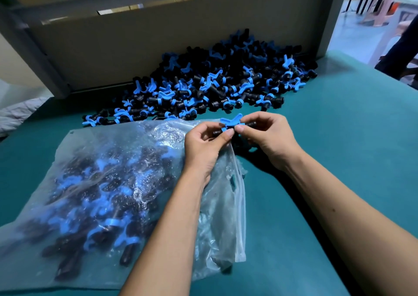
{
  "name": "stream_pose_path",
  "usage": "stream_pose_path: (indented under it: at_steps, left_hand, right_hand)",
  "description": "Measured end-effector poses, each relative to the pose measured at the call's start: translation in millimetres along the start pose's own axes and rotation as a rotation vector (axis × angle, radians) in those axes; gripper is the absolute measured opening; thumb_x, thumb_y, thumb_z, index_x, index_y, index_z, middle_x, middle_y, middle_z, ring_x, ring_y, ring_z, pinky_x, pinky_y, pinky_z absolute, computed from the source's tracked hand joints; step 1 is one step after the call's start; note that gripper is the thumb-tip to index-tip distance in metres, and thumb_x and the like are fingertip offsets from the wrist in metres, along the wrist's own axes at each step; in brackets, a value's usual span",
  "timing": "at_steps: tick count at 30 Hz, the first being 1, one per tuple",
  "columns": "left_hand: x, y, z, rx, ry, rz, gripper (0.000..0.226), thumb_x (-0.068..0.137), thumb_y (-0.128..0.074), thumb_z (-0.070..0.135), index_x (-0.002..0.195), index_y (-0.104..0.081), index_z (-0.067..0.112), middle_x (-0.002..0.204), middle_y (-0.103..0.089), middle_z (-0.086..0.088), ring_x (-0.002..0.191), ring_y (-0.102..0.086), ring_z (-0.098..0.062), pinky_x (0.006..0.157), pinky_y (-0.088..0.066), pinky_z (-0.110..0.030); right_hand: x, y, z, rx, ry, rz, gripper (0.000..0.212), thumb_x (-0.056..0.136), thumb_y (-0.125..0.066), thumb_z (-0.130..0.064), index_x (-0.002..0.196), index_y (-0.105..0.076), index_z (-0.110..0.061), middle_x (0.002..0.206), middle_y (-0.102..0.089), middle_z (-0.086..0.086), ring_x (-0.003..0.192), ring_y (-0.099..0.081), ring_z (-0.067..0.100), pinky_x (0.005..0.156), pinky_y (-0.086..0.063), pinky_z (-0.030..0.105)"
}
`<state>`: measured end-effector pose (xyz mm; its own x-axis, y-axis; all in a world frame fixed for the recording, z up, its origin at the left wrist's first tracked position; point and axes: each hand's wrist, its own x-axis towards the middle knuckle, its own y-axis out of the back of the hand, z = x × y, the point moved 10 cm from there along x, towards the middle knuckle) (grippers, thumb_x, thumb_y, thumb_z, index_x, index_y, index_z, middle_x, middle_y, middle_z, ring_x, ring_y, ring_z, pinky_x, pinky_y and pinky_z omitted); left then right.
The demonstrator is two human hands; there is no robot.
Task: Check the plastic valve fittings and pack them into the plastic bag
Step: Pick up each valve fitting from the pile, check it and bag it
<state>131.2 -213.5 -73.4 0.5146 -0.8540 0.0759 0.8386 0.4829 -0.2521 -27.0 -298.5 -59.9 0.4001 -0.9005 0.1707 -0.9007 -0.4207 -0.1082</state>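
A black valve fitting (231, 123) with a blue butterfly handle is held above the table between both hands. My left hand (204, 147) pinches its left black end, and my right hand (269, 137) pinches its right end, thumbs near the blue handle. Below my left forearm lies a clear plastic bag (106, 196) holding several black-and-blue fittings, its zip mouth toward the right. A large pile of loose fittings (210, 85) lies behind the hands against the back wall.
The green table top (339, 160) extends right and front. A grey cardboard panel (135, 46) and metal frame stand behind the pile. A person's dark-clothed leg (398, 55) shows at the far right beyond the table edge.
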Motion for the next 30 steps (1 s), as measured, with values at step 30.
stream_pose_path:
  at_steps: [30]
  left_hand:
    - [-17,-6,25,1.006,-0.13,0.209,0.027,0.076,-0.075,0.026,0.091,-0.053,0.028,0.082,-0.064,0.012,0.077,-0.06,-0.015,0.061,-0.044,-0.029]
  right_hand:
    - [1,7,23,0.907,-0.382,0.079,0.032,0.107,-0.042,-0.03,0.103,-0.057,-0.002,0.069,-0.057,0.008,0.051,-0.054,0.009,0.043,-0.042,0.011]
